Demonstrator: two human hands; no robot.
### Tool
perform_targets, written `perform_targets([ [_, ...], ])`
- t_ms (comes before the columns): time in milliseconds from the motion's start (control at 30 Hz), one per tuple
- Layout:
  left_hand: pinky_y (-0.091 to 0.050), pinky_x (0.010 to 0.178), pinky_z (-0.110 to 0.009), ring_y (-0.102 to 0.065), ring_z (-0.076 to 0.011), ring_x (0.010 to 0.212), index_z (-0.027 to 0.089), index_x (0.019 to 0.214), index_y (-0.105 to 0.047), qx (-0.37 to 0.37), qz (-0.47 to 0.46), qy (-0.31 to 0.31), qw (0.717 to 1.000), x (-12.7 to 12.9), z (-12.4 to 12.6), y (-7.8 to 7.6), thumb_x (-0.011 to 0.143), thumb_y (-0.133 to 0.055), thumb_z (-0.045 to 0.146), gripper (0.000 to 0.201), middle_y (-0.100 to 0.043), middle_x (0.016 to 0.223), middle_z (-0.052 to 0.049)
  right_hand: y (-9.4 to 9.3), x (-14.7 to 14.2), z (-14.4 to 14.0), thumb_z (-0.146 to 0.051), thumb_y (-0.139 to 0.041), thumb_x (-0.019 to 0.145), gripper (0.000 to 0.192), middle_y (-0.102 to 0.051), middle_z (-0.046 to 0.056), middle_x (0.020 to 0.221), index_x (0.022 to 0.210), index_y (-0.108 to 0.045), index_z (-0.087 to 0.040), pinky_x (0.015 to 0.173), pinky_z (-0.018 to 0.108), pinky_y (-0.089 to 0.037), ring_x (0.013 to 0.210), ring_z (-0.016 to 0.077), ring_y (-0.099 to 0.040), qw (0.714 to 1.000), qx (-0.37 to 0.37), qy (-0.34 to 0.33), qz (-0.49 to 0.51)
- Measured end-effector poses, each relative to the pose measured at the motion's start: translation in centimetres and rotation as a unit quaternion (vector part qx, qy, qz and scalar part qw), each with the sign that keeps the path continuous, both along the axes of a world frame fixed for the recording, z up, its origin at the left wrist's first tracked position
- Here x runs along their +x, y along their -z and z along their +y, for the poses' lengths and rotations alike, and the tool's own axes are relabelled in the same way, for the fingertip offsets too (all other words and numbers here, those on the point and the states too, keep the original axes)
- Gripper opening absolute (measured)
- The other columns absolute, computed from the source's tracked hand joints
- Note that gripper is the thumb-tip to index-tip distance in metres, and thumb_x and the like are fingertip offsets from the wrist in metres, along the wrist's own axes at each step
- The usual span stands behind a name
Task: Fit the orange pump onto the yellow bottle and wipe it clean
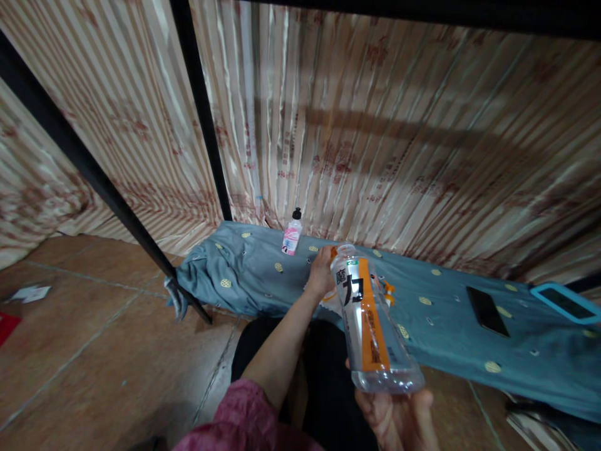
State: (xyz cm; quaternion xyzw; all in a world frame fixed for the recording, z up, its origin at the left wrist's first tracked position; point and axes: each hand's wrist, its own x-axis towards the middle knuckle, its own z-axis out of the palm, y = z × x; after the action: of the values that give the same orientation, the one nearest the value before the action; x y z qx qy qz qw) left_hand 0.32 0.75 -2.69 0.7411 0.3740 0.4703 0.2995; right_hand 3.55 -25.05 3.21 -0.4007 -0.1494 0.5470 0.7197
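Observation:
A clear plastic bottle (pixel 370 326) with an orange-and-white label tilts in front of me, its neck pointing away. My right hand (pixel 397 416) grips it around the base from below. Beside the neck is my left hand (pixel 322 274), fingers closed at a small orange piece (pixel 333 252) that looks like a cap; the bottle partly covers the fingertips. The bottle mouth looks uncapped. Behind the bottle, an orange-and-white item (pixel 389 293) lies on the blue-green cloth (pixel 263 282), mostly hidden. A small pink-and-white bottle (pixel 292 233) with a black top stands on the cloth to the left.
A dark phone (pixel 487 311) and a blue-framed tablet-like device (pixel 566 303) lie on the right of the cloth. Black metal posts (pixel 206 125) rise at the left. A striped curtain (pixel 375 144) hangs behind. Papers (pixel 32 294) lie on the tiled floor (pixel 94 351).

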Motion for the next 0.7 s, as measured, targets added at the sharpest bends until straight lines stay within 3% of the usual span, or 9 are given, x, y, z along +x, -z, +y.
perform_targets([
  [700,-0.051,0.097,-0.042,-0.060,-0.0269,0.109,0.014,0.115,-0.054,0.016,0.008,0.003,1.000,-0.04,0.06,0.22,0.077,-0.064,0.016,0.039,-0.063,0.114,-0.013,0.03,-0.02,-0.04,-0.068,-0.079,0.062,0.053,-0.079,0.009,0.085,0.099,-0.077,-0.030,0.045,0.020,-0.044,0.053,0.0122,-0.058,1.000,-0.005,0.000,0.012],
])
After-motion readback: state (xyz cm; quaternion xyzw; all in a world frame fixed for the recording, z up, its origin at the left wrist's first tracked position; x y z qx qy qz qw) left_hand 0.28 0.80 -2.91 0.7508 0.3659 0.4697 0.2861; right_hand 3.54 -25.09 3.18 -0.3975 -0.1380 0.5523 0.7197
